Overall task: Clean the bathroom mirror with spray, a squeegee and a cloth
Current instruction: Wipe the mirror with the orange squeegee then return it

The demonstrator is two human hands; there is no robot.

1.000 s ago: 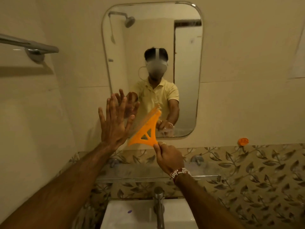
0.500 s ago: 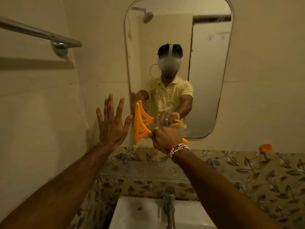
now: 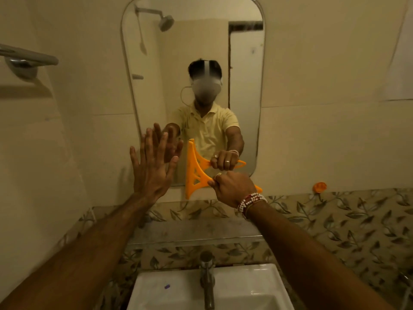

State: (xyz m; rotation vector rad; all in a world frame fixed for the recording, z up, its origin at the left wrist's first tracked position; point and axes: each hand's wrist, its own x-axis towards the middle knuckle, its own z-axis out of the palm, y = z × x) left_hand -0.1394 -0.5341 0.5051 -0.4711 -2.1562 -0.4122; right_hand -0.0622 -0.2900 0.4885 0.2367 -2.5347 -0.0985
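Since half a second ago the left hand (image 3: 154,166) has shifted from the bare wall onto the lower left edge of the mirror (image 3: 194,63), where it now lies flat with fingers spread wide, holding nothing; the right hand (image 3: 233,189) and the orange squeegee (image 3: 195,173) have kept much the same pose, just right of that open palm. The right hand is closed around the squeegee's handle, which runs roughly level toward its wrist, while the blade edge stands close to upright, its long axis vertical, facing left toward the left hand and meeting the glass near the bottom of the mirror; its lower tip overhangs the frame. This looks like the squeegee step, working the lower left part of the glass. A sideways pull to the right would suit this blade setting, with even pressure so the whole edge stays on the glass. Neither spray nor cloth is in view.
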